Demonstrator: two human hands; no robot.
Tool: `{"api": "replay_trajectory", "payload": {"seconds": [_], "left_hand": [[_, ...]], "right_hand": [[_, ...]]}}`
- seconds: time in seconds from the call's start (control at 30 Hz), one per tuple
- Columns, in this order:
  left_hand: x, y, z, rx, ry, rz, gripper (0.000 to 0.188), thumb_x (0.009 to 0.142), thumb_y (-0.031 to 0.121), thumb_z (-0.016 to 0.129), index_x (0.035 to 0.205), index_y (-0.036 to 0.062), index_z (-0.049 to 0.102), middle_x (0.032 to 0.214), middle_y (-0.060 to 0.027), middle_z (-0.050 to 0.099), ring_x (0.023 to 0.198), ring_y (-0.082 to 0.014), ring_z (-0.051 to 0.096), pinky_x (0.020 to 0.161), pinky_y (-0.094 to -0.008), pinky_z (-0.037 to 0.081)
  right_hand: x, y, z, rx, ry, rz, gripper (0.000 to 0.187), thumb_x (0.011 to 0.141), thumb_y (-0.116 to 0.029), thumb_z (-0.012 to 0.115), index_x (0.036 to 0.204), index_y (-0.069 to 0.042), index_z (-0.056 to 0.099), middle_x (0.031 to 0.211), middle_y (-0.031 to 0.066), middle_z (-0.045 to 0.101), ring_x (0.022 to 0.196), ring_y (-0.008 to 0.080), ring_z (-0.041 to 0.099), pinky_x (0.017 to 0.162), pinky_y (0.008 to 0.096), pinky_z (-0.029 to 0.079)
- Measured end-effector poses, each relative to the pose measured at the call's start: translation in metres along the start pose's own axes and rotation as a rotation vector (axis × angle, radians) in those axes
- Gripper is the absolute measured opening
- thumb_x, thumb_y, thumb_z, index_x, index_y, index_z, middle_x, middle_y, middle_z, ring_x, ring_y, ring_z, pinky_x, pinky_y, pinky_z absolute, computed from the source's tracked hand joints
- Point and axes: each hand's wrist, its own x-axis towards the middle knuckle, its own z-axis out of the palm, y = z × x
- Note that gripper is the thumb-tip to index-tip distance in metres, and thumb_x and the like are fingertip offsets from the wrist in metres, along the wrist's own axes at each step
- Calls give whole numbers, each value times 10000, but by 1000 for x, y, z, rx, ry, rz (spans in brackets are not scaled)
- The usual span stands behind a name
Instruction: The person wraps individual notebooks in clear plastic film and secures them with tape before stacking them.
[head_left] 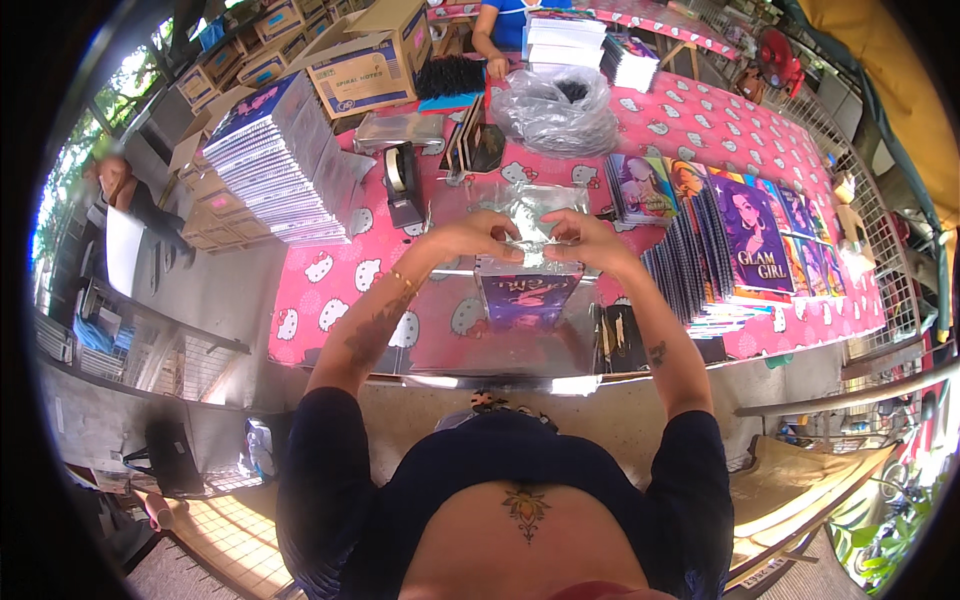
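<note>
In front of me stands a purple-covered notebook bundle (pixel 527 304), its spine or edge turned up toward my hands. Clear plastic wrap (pixel 530 205) spreads above and around its far end. My left hand (pixel 478 238) has its fingers bent onto the plastic at the left side. From the right, my right hand (pixel 585 240) pinches the same plastic, thumb and forefinger curled. The two hands face each other with a small gap between them. A black tape dispenser (pixel 404 188) stands just left of my left hand.
A tall notebook stack (pixel 280 165) rises at the left, beside cardboard boxes (pixel 370 75). Spiral notebooks (pixel 690 250) with colourful covers lie at the right. A bundle of plastic bags (pixel 558 110) sits farther back. Across the table is a person in blue (pixel 508 15); another person (pixel 140 200) is at far left.
</note>
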Motion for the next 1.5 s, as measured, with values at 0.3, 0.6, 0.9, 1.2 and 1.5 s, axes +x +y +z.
{"api": "replay_trajectory", "payload": {"seconds": [0.3,0.6,0.9,1.2,1.5], "left_hand": [[42,-80,-53,-292,630,-100,290,863,285,700,963,14,721,878,-59,711,808,-168,674,719,-332,526],[-7,-214,-128,-639,1058,-395,392,782,295,798,1020,6,683,958,-89,650,870,-195,597,740,-316,500],[-3,-225,-72,-922,1200,-67,149,850,154,722,943,39,695,818,-54,693,640,-122,628,532,-259,471],[-21,-92,-101,725,686,-6,225,812,242,657,824,29,727,784,-166,701,740,-334,680,668,-411,532],[108,39,-49,577,-844,39,316,906,327,634,999,32,700,874,-71,699,790,-177,641,705,-346,490]], "right_hand": [[-9,2,13,85,91,28,477,873,-183,732,1307,-74,567,962,43,633,876,130,599,774,284,484],[-8,15,23,201,230,-2,446,872,-136,715,1287,-64,570,913,21,621,812,107,572,738,273,473],[-11,2,21,198,211,36,446,887,-103,692,1311,-56,560,934,11,611,836,97,561,753,262,467],[-9,3,23,165,218,34,477,888,-83,683,1341,-63,539,937,9,592,844,97,565,745,252,464],[-12,-4,24,216,240,67,556,868,-77,702,1386,-53,501,926,42,616,786,107,588,694,257,482]]}}
